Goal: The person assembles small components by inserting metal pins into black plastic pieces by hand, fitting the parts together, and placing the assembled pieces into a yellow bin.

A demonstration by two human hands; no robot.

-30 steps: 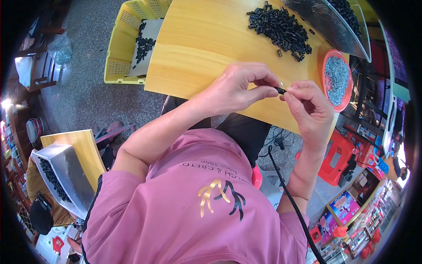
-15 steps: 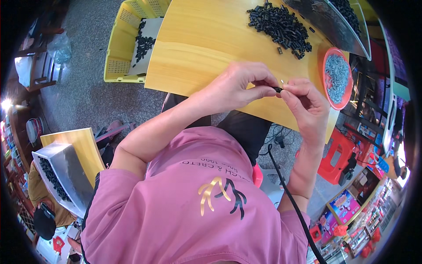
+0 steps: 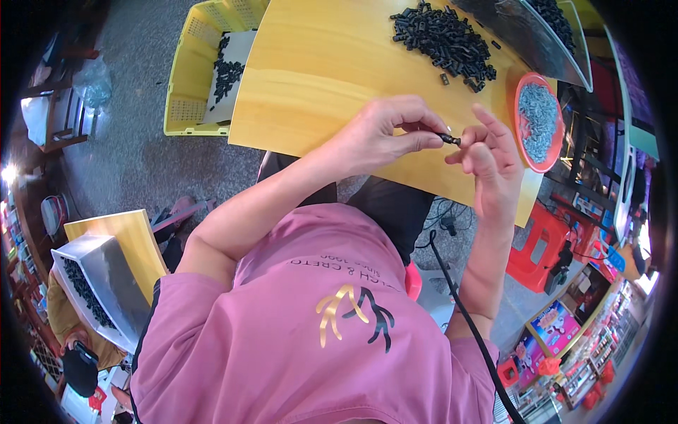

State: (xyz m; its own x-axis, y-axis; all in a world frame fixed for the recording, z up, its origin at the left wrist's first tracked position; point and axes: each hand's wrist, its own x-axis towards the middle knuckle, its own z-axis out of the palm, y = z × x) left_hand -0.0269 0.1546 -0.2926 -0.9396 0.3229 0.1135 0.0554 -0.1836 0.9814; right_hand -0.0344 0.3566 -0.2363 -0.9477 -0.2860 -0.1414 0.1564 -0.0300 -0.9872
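Between the thumb and index finger of my left hand is a small black plastic part, held above the wooden table near its front edge. My right hand is just right of that part, its fingers apart and curved, with nothing visible in them. Whether a right fingertip touches the part's end, I cannot tell. A heap of similar black parts lies farther back on the table. By my right hand, a red bowl holds many small silvery metal pieces.
The wooden table reaches away from me. Behind the heap, a clear bin holds more black parts. A yellow crate with black parts stands left of the table. Lower left is another bin; a red stool stands right.
My right fingers have come off the black part and spread apart, exposing more of it. The left hand keeps its pinch in nearly the same place.
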